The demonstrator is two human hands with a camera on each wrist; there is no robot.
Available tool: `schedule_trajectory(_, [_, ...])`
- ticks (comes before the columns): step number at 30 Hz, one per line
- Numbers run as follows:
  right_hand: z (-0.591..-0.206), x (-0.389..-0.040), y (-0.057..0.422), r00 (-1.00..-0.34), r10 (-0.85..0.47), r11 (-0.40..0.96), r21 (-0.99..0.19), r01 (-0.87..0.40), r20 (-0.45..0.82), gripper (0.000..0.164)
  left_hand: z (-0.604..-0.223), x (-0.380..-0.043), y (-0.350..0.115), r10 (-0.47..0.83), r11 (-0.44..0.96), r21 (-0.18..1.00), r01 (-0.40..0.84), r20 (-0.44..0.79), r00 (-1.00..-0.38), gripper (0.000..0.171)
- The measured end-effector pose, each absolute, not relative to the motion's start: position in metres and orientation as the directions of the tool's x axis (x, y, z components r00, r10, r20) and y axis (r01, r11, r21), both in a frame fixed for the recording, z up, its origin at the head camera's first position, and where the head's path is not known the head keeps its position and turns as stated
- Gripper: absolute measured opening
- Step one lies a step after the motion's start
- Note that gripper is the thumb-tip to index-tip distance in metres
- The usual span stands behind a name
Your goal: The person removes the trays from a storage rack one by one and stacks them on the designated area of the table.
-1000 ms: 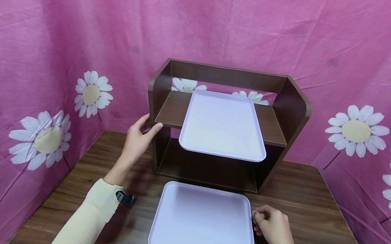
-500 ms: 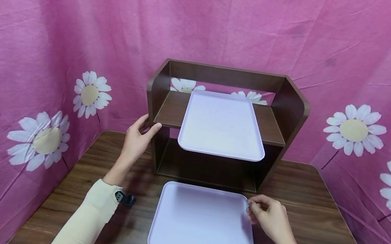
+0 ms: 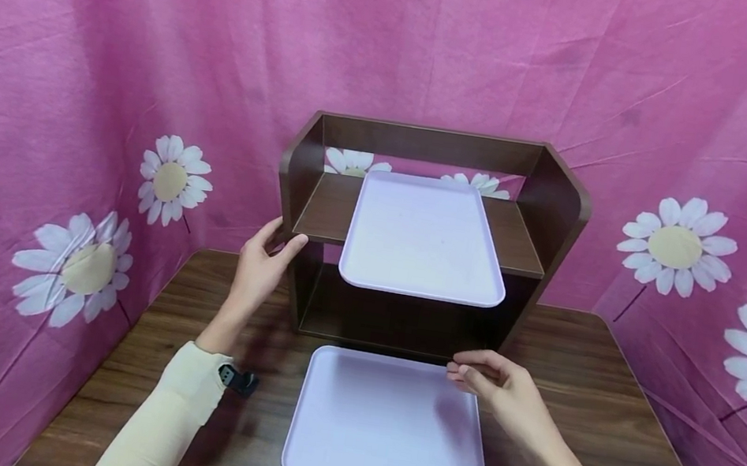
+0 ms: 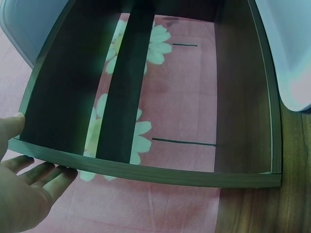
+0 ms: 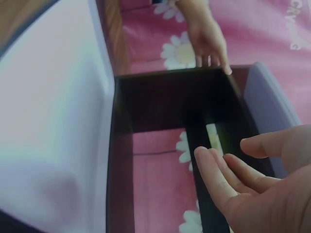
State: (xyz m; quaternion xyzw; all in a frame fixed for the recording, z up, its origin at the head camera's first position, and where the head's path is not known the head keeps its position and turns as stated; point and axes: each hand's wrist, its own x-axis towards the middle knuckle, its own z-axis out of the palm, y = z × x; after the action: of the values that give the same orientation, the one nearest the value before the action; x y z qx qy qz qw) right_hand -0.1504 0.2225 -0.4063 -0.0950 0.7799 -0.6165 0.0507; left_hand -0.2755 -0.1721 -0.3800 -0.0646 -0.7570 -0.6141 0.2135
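A dark brown two-tier wooden shelf [image 3: 432, 146] stands on the table. My left hand [image 3: 258, 269] grips the front edge of its left side panel, thumb at the middle board and fingers along the outside. One lavender tray [image 3: 426, 236] lies on the middle board, its near end jutting out past the front edge. A second lavender tray [image 3: 381, 433] lies flat on the table before the shelf. Above that tray's far right corner is my right hand [image 3: 511, 400], fingers loosely bent and holding nothing. In the right wrist view, the right hand [image 5: 267, 184] faces the lower compartment.
The wood-grain table [image 3: 574, 436] extends to both sides of the shelf. A pink curtain [image 3: 442, 51] with white daisies surrounds the back and sides. Through the shelf's open back, the curtain shows. A dark strap [image 3: 238, 380] is on the left wrist.
My right hand has moved left and away from me, from beside the lower tray's right edge to over its far right corner. Its fingers have loosened. The left hand keeps its place.
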Motion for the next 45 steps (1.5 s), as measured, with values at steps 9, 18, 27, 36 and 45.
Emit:
schedule_trajectory(9, [-0.387, -0.152, 0.212, -0.963, -0.27, 0.151, -0.987, -0.06, 0.018, 0.05, -0.38, -0.277, -0.174, -0.17, 0.224, 0.909, 0.351, 0.391, -0.905, 0.052])
schedule_trajectory(18, [-0.372, -0.158, 0.196, -0.957, -0.288, 0.016, -1.0, -0.014, 0.008, 0.052, -0.384, -0.277, -0.174, -0.175, 0.21, 0.913, 0.348, 0.386, -0.906, 0.052])
schedule_trajectory(27, [-0.354, -0.165, 0.171, -0.952, -0.305, -0.279, -0.956, 0.09, -0.001, 0.041, -0.384, -0.278, -0.174, -0.161, 0.189, 0.91, 0.369, 0.399, -0.903, 0.053])
schedule_trajectory(36, [-0.347, -0.172, 0.149, -0.959, -0.281, -0.555, -0.822, 0.129, 0.039, 0.022, -0.384, -0.277, -0.173, -0.16, 0.176, 0.912, 0.371, 0.399, -0.903, 0.054])
schedule_trajectory(45, [-0.342, -0.175, 0.134, -0.982, -0.19, -0.679, -0.724, 0.12, 0.015, 0.03, -0.382, -0.276, -0.171, -0.166, 0.168, 0.912, 0.374, 0.4, -0.901, 0.055])
